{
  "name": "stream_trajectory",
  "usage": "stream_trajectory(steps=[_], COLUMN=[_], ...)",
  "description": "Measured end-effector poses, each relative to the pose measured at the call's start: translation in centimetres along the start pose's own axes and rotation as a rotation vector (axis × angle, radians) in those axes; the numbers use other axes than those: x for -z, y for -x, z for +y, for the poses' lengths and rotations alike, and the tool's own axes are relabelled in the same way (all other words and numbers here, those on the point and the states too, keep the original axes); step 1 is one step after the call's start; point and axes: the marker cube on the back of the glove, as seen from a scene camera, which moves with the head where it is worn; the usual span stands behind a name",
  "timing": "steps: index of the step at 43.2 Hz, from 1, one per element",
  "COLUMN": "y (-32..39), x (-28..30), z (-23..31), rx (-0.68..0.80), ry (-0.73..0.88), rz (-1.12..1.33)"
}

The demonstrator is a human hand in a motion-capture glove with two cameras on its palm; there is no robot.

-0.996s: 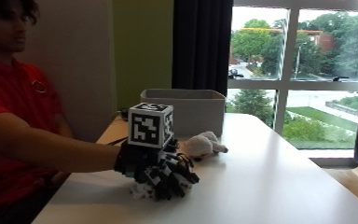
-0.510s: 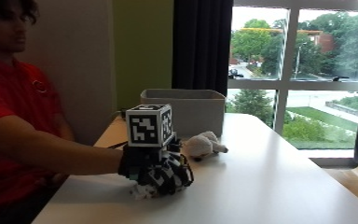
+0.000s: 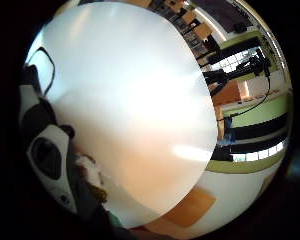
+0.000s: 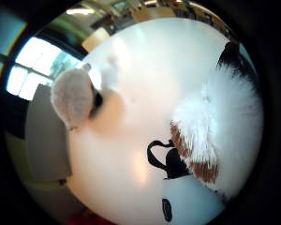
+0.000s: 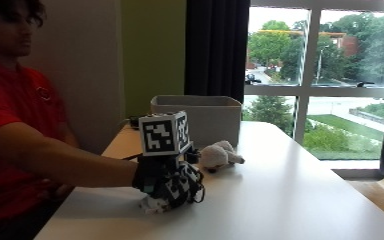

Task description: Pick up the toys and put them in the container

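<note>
Your gloved right hand [image 5: 169, 182] is resting low on the white table [image 5: 298, 200], covering a white and brown fluffy toy [image 4: 215, 131] under the palm; I cannot tell whether your fingers are closing on it. A second, grey plush toy [image 5: 217, 156] is lying just beyond, near the grey container [image 5: 198, 112].

The gloved right hand [image 5: 169, 182] has drawn slightly back toward the person along the white surface [image 5: 298, 200] over the past second and settled lower on the white-and-brown plush toy [image 5: 153, 204] beneath it, fingers now curled over the toy.
</note>
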Motion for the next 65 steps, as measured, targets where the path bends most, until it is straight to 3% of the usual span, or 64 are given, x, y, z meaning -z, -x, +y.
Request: stream_trajectory(steps=[21,37,44,51,54,65], y=[3.3,13.5,17.7,21.4,23.2,30.1], x=[4.9,13.1,16.2,18.3,19.2,22.9], z=[0.0,-1.0,-0.8,-1.1,-0.6,0.2], rx=[0.049,0.219,0.374,0.282,0.381,0.527], ry=[0.023,-0.052,-0.091,-0.100,-0.116,-0.160], rz=[-0.060,-0.102,-0.127,-0.149,-0.160,-0.168])
